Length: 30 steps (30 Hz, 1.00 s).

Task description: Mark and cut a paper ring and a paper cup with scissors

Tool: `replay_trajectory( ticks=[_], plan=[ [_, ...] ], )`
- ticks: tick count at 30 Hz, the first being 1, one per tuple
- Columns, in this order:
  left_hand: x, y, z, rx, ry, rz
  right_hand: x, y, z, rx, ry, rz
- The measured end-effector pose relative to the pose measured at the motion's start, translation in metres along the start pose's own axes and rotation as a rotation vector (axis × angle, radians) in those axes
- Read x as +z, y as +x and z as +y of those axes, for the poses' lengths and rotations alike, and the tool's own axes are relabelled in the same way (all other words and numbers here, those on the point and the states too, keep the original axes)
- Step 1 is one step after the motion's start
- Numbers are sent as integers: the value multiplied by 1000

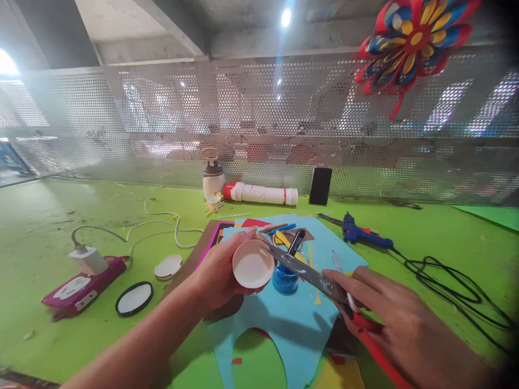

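My left hand [227, 270] is wrapped round a white paper cup [253, 265], its round end facing me. The fingers behind the cup are partly hidden. My right hand [393, 313] grips scissors [310, 274] with red handles. Their dark, stained blades point left, and the tip reaches the cup's right rim. I cannot tell whether the tip cuts into it. Just behind the blades stands a blue jar [285, 282], with a black marker [297, 243] leaning above it. Below my hands lies light blue paper [284, 329] with a large rounded cut-out.
A blue glue gun [365, 233] with a coiled black cord lies at right. At left are a purple power strip [87, 289], a black-rimmed white disc [134, 299] and a white disc [168, 267]. Farther back are a wrapped tube [263, 194], a spray bottle [213, 181] and a phone [320, 186].
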<state>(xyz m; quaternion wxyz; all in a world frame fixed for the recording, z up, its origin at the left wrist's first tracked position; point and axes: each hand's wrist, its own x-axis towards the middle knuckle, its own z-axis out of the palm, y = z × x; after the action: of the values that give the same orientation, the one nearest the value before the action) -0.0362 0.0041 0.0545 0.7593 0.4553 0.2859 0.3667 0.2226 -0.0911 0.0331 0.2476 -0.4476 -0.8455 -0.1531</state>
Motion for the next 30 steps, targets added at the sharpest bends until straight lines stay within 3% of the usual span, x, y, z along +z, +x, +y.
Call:
replay_trajectory(
  ticks=[18, 30],
  plan=[
    [5, -3, 0, 39, 7, -78, 6, -8, 1, 55, 156, -68],
    [8, -3, -2, -2, -55, 23, 9, -6, 0, 66, 150, -13]
  ],
)
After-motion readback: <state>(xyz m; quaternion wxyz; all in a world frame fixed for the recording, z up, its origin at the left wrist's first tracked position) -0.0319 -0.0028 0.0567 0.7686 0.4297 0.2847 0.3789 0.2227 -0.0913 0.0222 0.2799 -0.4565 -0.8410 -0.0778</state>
